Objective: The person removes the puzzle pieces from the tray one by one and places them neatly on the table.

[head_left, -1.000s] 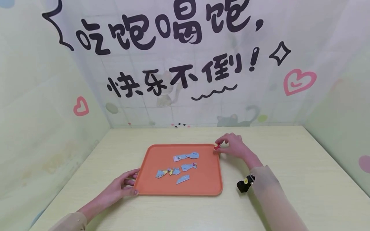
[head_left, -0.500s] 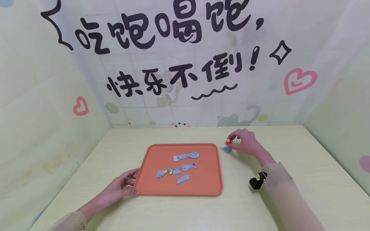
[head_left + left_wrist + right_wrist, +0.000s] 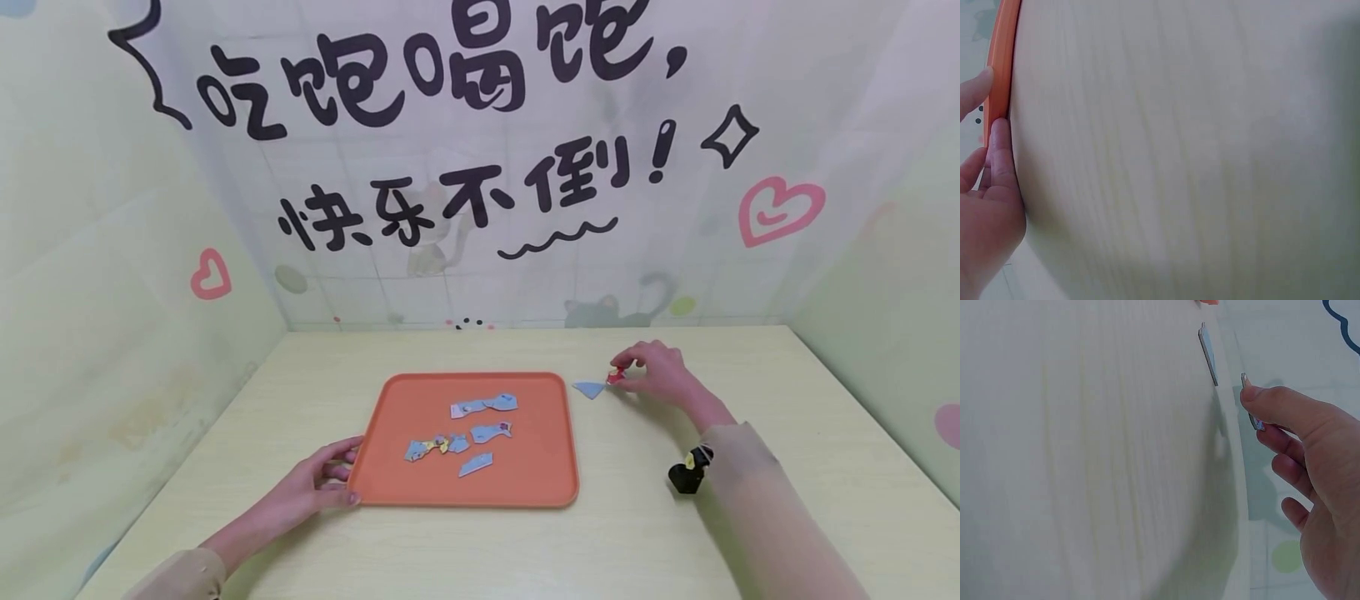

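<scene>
Red-marked and small, the puzzle piece [image 3: 616,377] is pinched between thumb and fingertips of the right hand [image 3: 656,373], at or just above the table [image 3: 675,533], to the right of the orange tray [image 3: 390,475]; whether it touches the surface cannot be told. In the right wrist view the piece [image 3: 1254,419] shows edge-on as a thin, flat sliver at the thumb tip.

Judgement: it is very light and stiff, probably card or thin board, not fragile, though it could crease if squeezed hard. Lying flat it would offer little to catch; a fingertip pinch across opposite edges looks the sound hold, with a slide to lift one edge if it sits flush.

Just beside it, apart by a small gap, a blue triangular piece [image 3: 588,389] lies flat on the table. Further blue pieces [image 3: 483,406] lie scattered in the tray.

The left hand [image 3: 311,487] grips the tray's near left corner, thumb along the rim and fingers curled over the edge, as the left wrist view confirms.
</scene>
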Tool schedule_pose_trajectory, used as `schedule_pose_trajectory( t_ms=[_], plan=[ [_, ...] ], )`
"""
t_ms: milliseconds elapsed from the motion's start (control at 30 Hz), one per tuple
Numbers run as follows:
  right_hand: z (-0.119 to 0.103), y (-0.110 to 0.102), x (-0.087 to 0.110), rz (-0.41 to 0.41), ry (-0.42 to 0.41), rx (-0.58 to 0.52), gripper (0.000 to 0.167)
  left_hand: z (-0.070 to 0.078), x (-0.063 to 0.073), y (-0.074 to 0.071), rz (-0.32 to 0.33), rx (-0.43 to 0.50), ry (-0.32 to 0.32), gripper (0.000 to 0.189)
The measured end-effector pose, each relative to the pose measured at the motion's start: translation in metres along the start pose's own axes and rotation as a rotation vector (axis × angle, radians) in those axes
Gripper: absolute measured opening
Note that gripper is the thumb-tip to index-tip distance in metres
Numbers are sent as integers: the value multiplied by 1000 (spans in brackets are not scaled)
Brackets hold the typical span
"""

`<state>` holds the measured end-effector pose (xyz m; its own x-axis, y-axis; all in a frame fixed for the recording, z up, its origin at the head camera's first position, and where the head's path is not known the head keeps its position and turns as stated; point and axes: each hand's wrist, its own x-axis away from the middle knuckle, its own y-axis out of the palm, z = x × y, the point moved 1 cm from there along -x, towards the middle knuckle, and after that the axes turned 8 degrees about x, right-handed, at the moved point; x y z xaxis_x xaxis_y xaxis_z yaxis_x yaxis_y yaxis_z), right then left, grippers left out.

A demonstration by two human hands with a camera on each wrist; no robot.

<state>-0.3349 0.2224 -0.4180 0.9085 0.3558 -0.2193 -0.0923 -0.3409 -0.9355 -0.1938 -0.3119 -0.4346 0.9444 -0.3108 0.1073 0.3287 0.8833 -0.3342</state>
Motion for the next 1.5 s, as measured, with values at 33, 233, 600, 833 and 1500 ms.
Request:
schedule_pose_trajectory(
  t_ms=[33, 233, 600, 833, 1500],
  plan=[
    [1, 0, 0, -2, 2, 6, 32, 0, 0, 0, -3, 1, 3, 86],
    [6, 0, 2, -22, 9, 24, 29, 0, 0, 0, 4, 8, -2, 85],
    [16, 5, 1, -108, -4, -107, 30, 0, 3, -1, 12, 19, -11, 84],
    [16, 5, 5, -140, -28, -131, 30, -1, 2, -1, 14, 17, 1, 84],
    [27, -6, 22, -171, -68, -155, 35, -2, 2, 1, 6, 13, 7, 83]
  ],
)
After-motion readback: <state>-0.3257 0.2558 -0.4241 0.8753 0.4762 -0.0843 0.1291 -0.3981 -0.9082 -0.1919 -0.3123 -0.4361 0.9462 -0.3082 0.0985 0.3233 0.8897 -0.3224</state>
